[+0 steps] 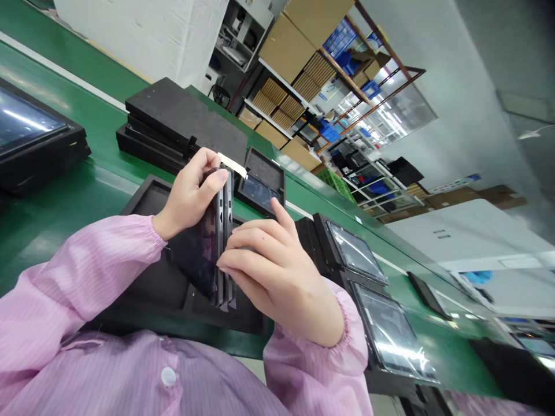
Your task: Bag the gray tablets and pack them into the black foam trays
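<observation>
Two dark tablets [203, 248] are held upright side by side, their narrow edges with small ports turned towards me. My left hand [191, 190] is closed round their upper end, thumb over the top corner. My right hand [277, 266] has its bent fingertips pressed together on the tablets' near edges, the index finger raised. Below them lies a black foam tray [147, 202], partly hidden by my arms and the tablets. Just beyond my left hand, a yellowish strip [234, 165] rests by a stack of black trays [186, 115].
A smaller black tray [264, 164] holding a screen lies past my hands. More trays with film-covered tablets [390, 323] stand at right, and another tray with a tablet [30, 124] at far left. All sit on a green conveyor belt [104, 196]. Shelves with cartons [286, 49] stand behind.
</observation>
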The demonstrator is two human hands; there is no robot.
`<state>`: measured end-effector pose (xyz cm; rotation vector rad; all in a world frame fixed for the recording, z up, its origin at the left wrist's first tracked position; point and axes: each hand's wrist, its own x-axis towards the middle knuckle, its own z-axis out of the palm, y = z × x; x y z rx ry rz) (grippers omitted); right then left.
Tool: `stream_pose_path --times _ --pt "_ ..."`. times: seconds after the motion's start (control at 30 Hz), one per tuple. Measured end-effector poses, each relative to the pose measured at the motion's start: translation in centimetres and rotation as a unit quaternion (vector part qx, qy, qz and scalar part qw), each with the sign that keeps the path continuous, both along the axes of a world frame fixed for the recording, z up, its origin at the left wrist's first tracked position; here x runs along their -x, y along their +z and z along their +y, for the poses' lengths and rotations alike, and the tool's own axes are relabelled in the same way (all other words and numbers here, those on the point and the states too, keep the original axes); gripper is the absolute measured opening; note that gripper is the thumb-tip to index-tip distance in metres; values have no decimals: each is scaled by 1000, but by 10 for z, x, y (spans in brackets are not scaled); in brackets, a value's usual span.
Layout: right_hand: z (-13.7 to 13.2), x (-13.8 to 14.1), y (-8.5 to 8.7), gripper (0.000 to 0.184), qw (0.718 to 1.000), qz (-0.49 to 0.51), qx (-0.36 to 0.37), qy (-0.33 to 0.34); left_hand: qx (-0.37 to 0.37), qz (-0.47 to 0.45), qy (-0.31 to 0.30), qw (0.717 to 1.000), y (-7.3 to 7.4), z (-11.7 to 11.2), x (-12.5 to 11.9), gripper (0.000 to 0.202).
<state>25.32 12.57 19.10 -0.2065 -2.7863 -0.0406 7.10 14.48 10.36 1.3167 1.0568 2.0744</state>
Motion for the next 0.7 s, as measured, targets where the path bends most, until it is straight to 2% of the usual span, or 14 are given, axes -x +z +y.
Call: stream_pose_path --times 0.37,0.57,0.7 --pt "-9 -4 -1 14 999 6 -46 -24 5 2 23 1000 0 -1 1 25" --pt "-21 -7 8 17 993 -2 -85 -81 10 25 63 998 -1 -1 1 24" --pt "-21 -3 6 18 992 16 -71 -101 10 45 74 996 -1 -4 -1 23"
